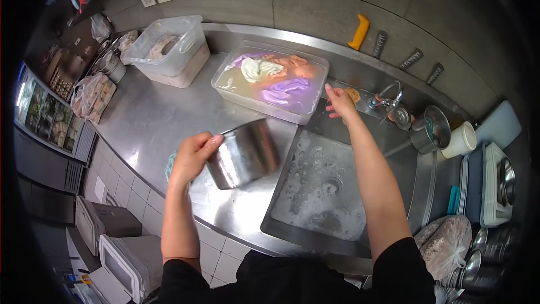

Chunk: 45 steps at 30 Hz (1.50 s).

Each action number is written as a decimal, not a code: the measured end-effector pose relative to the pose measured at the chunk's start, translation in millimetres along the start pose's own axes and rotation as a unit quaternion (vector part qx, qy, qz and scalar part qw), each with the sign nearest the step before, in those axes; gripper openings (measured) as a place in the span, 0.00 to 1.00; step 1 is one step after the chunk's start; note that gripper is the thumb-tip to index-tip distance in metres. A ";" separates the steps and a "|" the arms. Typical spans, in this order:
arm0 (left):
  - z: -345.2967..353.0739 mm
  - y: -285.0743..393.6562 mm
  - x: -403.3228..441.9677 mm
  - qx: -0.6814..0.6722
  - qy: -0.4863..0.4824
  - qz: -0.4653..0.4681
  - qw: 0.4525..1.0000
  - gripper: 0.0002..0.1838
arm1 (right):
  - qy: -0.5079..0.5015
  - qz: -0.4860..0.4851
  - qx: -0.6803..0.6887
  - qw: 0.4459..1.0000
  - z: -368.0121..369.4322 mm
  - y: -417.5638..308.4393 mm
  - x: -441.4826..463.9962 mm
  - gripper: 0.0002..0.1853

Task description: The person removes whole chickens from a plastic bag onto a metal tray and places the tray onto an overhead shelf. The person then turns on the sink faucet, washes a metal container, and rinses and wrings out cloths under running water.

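My left hand (197, 155) grips the rim of a shiny steel pot (244, 155), which is tilted over the steel counter left of the sink. My right hand (340, 101) is empty, its fingers apart, above the back edge of the sink (320, 186) and just right of a clear plastic tub (264, 110). Purple, orange and white cloth-like items (286, 90) lie in cloudy liquid in that tub. Foamy water covers the sink bottom. Behind my right hand, partly hidden, is an orange-brown sponge (352, 94). A bit of teal material (170, 166) shows beside my left hand.
A faucet (388, 101) stands behind the sink, with a steel pot (430, 129) and a white container (460, 139) to its right. Another clear bin (169, 50) sits at the back left. Plastic bags (94, 95) lie at the counter's left end.
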State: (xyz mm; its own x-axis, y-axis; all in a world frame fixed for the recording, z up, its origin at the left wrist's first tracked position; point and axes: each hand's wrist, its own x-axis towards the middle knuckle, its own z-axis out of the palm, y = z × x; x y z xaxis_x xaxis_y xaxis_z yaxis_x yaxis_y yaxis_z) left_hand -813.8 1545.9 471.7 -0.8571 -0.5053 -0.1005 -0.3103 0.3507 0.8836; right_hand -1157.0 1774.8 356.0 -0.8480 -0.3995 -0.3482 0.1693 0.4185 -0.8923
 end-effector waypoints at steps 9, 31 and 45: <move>-39.8 -70.6 18.2 0.380 0.240 0.099 0.888 0.21 | 0.163 -0.006 -0.176 0.971 49.4 1.3 43.6 0.20; 107.0 -43.6 176.9 0.326 0.016 -0.011 0.945 0.23 | 0.310 -0.013 -0.125 0.942 -54.0 80.3 -136.8 0.10; 105.9 -66.7 225.3 0.136 -0.080 -0.025 0.987 0.10 | 0.358 0.131 -0.247 0.891 -41.8 15.3 -138.0 0.09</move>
State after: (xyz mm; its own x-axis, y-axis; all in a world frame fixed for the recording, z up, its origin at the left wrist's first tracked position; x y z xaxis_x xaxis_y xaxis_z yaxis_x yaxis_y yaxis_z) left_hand -1029.7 1492.2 341.7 -0.8847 -0.4048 -0.2310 -0.4348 0.5382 0.7220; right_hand -1058.3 1870.4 402.4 -0.9448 0.3134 -0.0958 0.3170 0.7996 -0.5100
